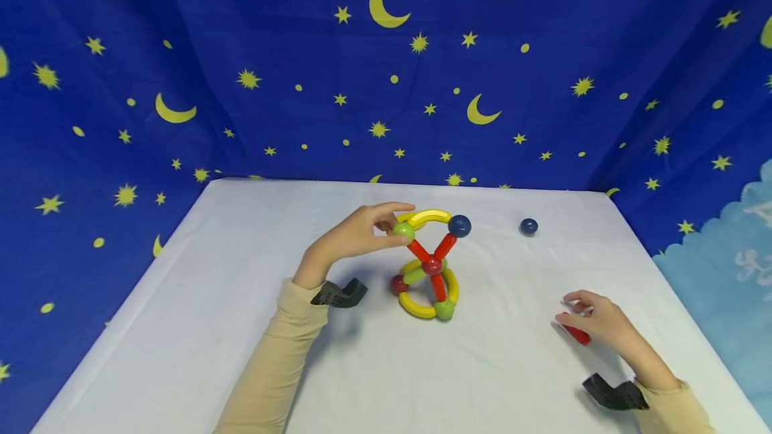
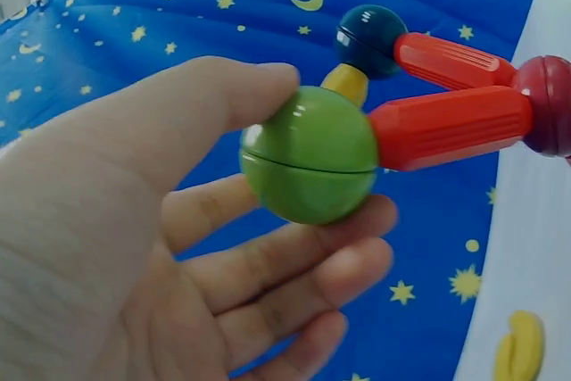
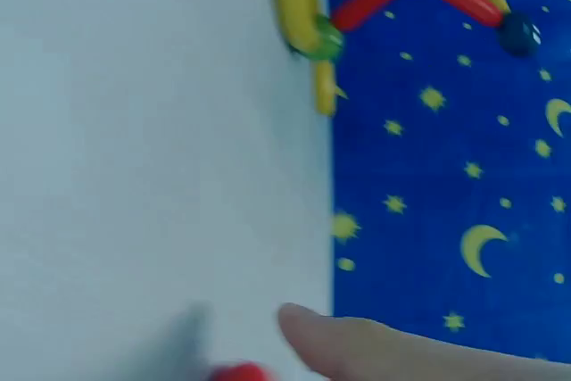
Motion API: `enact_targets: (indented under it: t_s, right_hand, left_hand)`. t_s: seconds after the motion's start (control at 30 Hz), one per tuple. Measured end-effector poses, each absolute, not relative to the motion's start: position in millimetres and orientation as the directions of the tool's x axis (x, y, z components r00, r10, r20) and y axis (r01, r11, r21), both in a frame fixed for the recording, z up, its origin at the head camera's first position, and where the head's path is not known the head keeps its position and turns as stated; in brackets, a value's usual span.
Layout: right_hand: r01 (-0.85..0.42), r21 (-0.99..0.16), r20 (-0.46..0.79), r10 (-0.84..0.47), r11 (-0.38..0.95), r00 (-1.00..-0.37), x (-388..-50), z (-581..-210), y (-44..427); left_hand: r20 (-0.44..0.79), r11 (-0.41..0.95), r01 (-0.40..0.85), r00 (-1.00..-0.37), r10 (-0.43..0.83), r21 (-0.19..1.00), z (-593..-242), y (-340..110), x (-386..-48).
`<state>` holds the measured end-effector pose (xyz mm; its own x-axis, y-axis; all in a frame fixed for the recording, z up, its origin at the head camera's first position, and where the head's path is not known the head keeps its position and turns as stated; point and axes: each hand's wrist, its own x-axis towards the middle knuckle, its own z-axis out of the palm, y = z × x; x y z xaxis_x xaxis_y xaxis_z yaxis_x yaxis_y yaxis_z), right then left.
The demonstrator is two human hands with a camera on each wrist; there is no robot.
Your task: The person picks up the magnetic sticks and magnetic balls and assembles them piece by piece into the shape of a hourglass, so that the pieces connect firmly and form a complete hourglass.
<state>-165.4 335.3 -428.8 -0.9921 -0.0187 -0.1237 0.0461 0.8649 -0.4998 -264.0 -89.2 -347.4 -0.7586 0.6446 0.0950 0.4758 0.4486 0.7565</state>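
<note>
My left hand (image 1: pixel 362 233) pinches a green ball (image 2: pixel 310 156) at the upper left corner of a magnetic ball-and-stick build. Its thumb lies on top of the ball, with the fingers around and below. Red rods (image 2: pixel 455 127) run from this ball and a dark blue ball (image 1: pixel 460 226) down to a red ball (image 1: pixel 431 264) in the middle. Below is a ring of yellow curved rods (image 1: pixel 417 307) with a dark red ball (image 1: pixel 398 284) and a green ball (image 1: pixel 445 309). On the right, my right hand (image 1: pixel 597 320) holds a red rod (image 1: pixel 579 335) low over the table, partly hidden by the fingers.
A loose dark blue ball (image 1: pixel 529 227) lies on the white tabletop (image 1: pixel 494 367), toward the back right. Behind the table hangs a blue cloth (image 1: pixel 313 119) with yellow moons and stars. Black wrist mounts (image 1: pixel 340 294) project beside both hands.
</note>
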Motion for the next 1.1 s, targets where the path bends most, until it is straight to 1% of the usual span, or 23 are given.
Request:
enact_targets:
  t_s: [0.1,0.23,0.33,0.43,0.53,0.63,0.7,0.8,0.87,1.0,1.1]
  right_hand:
    - [-0.008,-0.505,-0.018,-0.020,0.863,-1.000,-155,-443,332]
    - [-0.104,-0.500,0.139,-0.038,0.860,-0.990,-158,-449,318]
    - [-0.188,-0.565,0.231,-0.065,0.803,-0.971,-166,-443,300]
    - [-0.263,-0.698,0.296,-0.066,0.666,-0.953,-174,-432,273]
    - [-0.353,-0.811,0.368,-0.064,0.466,-0.928,-182,-421,243]
    - [-0.428,-0.843,0.435,-0.055,0.325,-0.899,-189,-408,213]
    - [-0.470,-0.837,0.475,-0.054,0.279,-0.878,-194,-402,196]
    - [-0.487,-0.834,0.493,-0.046,0.258,-0.869,-196,-393,174]
    - [-0.508,-0.819,0.514,-0.053,0.265,-0.856,-198,-394,166]
    - [-0.537,-0.798,0.538,-0.080,0.274,-0.839,-199,-397,160]
    - [-0.535,-0.801,0.531,-0.093,0.267,-0.842,-201,-402,159]
  left_hand:
    - [0.072,0.494,0.494,-0.756,0.650,0.715,-341,-90,-258]
    - [0.027,0.555,0.495,-0.762,0.647,0.669,-333,-91,-250]
    - [-0.013,0.587,0.481,-0.767,0.642,0.651,-329,-90,-245]
    - [-0.031,0.603,0.476,-0.768,0.639,0.640,-327,-89,-242]
    - [-0.035,0.605,0.474,-0.768,0.640,0.639,-327,-89,-239]
    - [-0.030,0.594,0.480,-0.762,0.647,0.646,-328,-88,-239]
    - [-0.028,0.579,0.474,-0.758,0.652,0.664,-330,-87,-241]
    - [-0.037,0.543,0.440,-0.752,0.658,0.715,-335,-85,-246]
    - [-0.043,0.521,0.414,-0.751,0.659,0.747,-338,-84,-249]
    - [-0.043,0.487,0.395,-0.741,0.670,0.779,-341,-86,-254]
    - [-0.046,0.473,0.387,-0.734,0.677,0.792,-342,-88,-255]
